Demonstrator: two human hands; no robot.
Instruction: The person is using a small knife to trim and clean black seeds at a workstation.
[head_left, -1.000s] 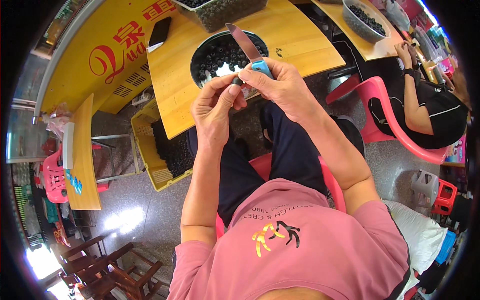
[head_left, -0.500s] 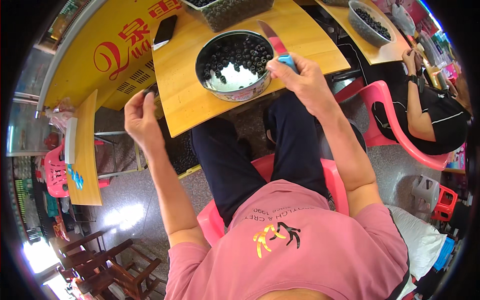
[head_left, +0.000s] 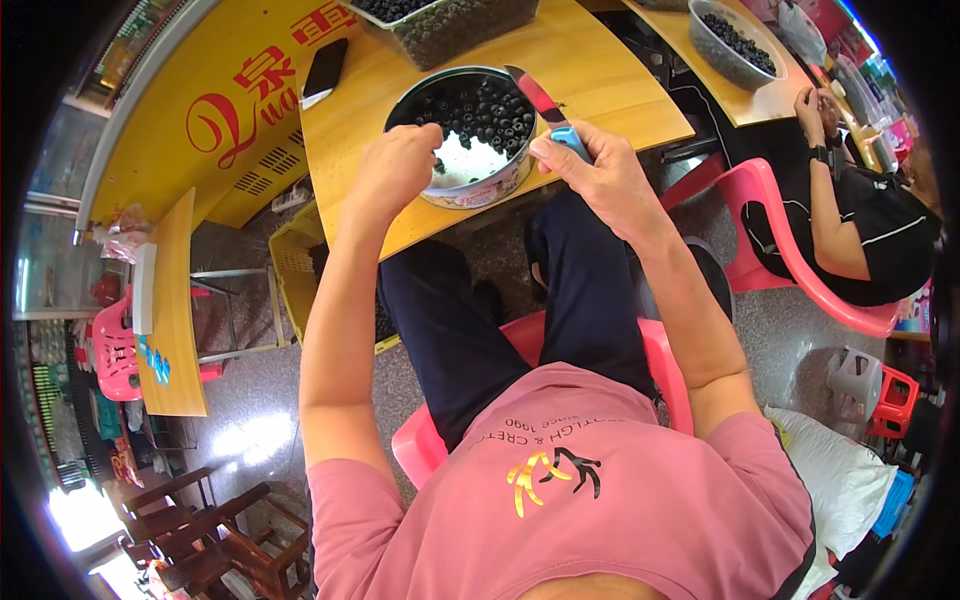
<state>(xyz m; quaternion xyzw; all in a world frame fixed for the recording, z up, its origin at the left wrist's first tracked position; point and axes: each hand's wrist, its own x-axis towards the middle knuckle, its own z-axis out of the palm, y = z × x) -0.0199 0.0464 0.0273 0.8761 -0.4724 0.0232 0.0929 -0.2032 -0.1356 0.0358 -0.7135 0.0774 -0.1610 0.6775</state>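
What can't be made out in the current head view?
Head view:
What, if anything, the left hand pinches: hidden by the hand itself.
Far end of clear plastic box: cut off by top edge.
Inside of yellow crate: mostly hidden by left forearm and wooden table.

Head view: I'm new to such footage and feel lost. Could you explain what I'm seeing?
There is no machine here: a person works with two bare hands. A wide fisheye camera worn on the head looks down, so straight edges bend. On the wooden table stand a round tin with dark round pieces inside and a clear tub of similar pieces; a phone lies toward the left. The right hand holds a blue-handled knife, blade pointing away from the person. The left hand is at the tin's left rim; what, if anything, it holds is hidden.
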